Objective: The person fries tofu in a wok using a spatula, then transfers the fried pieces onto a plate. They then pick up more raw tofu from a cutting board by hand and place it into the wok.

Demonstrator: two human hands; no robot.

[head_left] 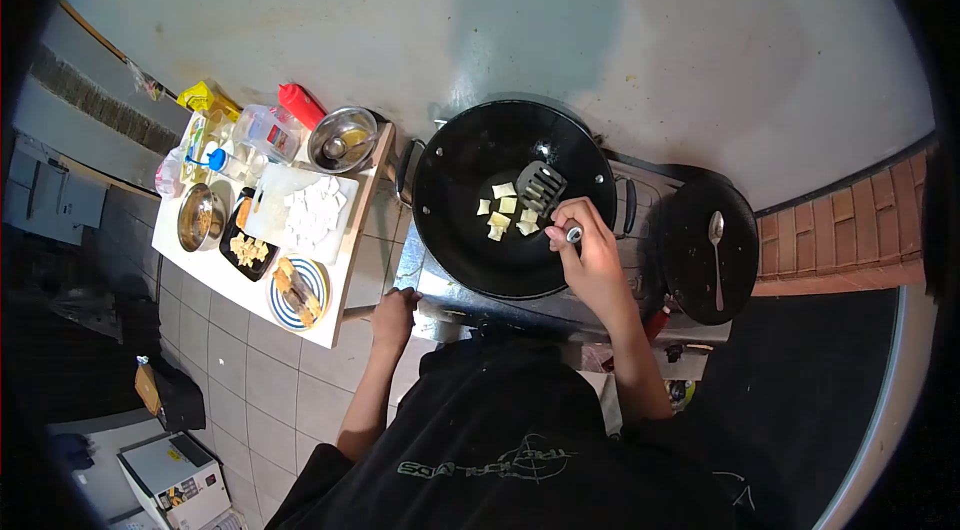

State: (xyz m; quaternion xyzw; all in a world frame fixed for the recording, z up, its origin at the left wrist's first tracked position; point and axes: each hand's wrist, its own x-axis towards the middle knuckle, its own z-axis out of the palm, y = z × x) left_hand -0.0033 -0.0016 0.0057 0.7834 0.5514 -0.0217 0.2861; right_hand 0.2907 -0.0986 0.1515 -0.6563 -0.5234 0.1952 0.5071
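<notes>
Black shirt [500, 430] below the wok [470, 240], right hand [590, 255] clenched around spatula [541, 186], blade inside wok beside pale cubes [503, 210], left hand [394, 312] curled on stove edge [440, 315]

The right hand [590, 255] grips a spatula [541, 187], its blade down in the wok [470, 240] beside a few pale cubes [505, 210]. The left hand [395, 312] curls over the front corner of the stove [640, 205]. To the right, a spoon [716, 260] lies in a black pan [690, 250]. On the left, a white table [335, 315] carries a board [270, 215] of cut pieces, a steel bowl [342, 140], a red bottle [300, 105] and a striped plate [300, 292].
</notes>
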